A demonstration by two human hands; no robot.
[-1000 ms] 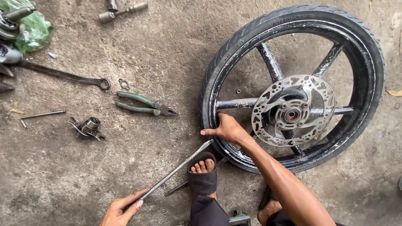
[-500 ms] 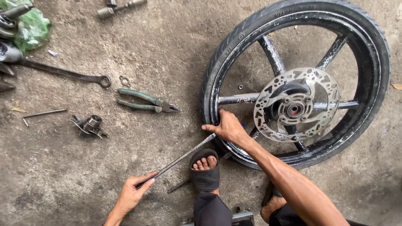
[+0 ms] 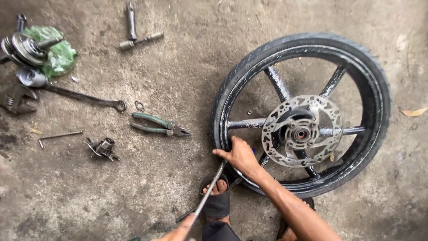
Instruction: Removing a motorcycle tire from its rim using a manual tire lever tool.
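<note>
A black motorcycle wheel [image 3: 374, 89] with its tyre and a perforated brake disc [image 3: 303, 131] lies flat on the concrete floor. My right hand [image 3: 240, 156] presses on the tyre's near-left edge, fingers spread over the rim. My left hand [image 3: 180, 233] sits at the bottom edge, closed around the lower end of a long metal tyre lever [image 3: 209, 192]. The lever's tip reaches the tyre beside my right hand. My sandalled foot [image 3: 216, 196] rests just below the wheel.
Green-handled pliers [image 3: 156, 125] lie left of the wheel. Further left are a long wrench [image 3: 84, 97], a hex key [image 3: 58, 136], a small metal fitting [image 3: 102, 147], a green bag [image 3: 55, 53] with engine parts, and a socket tool [image 3: 136, 38] at the top.
The lever has swung from a shallow slant to a steeper one. My left hand has moved right and down toward the frame's bottom edge. My right hand stays on the tyre.
</note>
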